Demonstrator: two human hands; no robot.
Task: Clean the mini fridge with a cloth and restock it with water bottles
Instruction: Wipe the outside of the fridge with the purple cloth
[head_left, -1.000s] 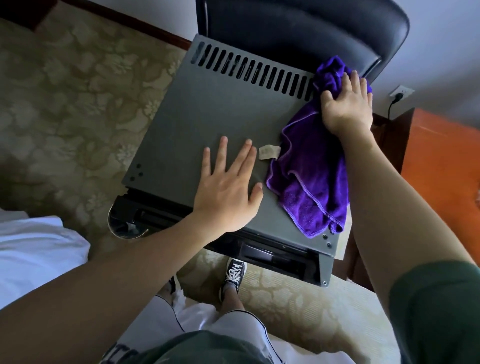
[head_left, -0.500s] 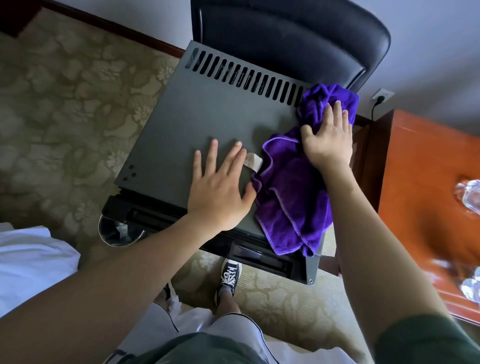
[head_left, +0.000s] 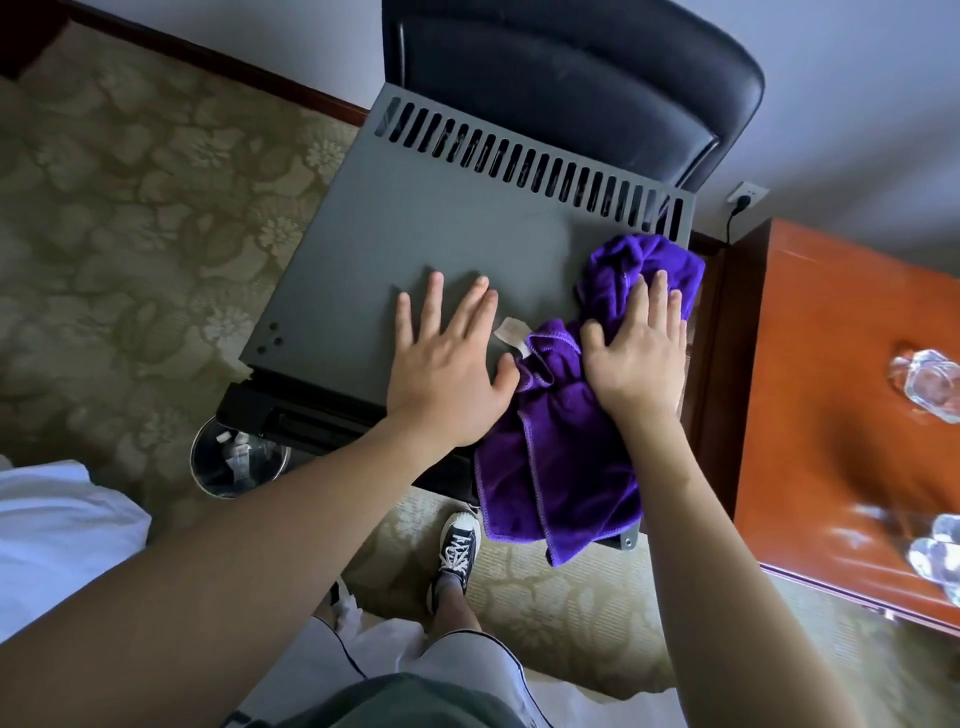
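The dark grey mini fridge (head_left: 415, 234) is seen from above, with a row of vent slots along its far edge. A purple cloth (head_left: 561, 457) is bunched on the right side of its top and hangs over the front right corner. My right hand (head_left: 636, 353) presses flat on the cloth. To the left of the cloth, my left hand (head_left: 447, 374) lies flat on the bare fridge top with fingers spread and holds nothing. Clear water bottles (head_left: 930, 384) lie blurred on the orange-brown cabinet (head_left: 831, 415) at the right.
A black padded chair (head_left: 571, 78) stands behind the fridge against the wall. A small bin (head_left: 236, 460) sits on the patterned carpet at the fridge's front left corner. White bedding (head_left: 57, 535) is at the left. A wall socket (head_left: 746, 193) holds a plug.
My right hand has drawn the cloth from the far right corner toward the front edge of the fridge top. The left hand stays planted. The view has swung right, showing the cabinet and bottles.
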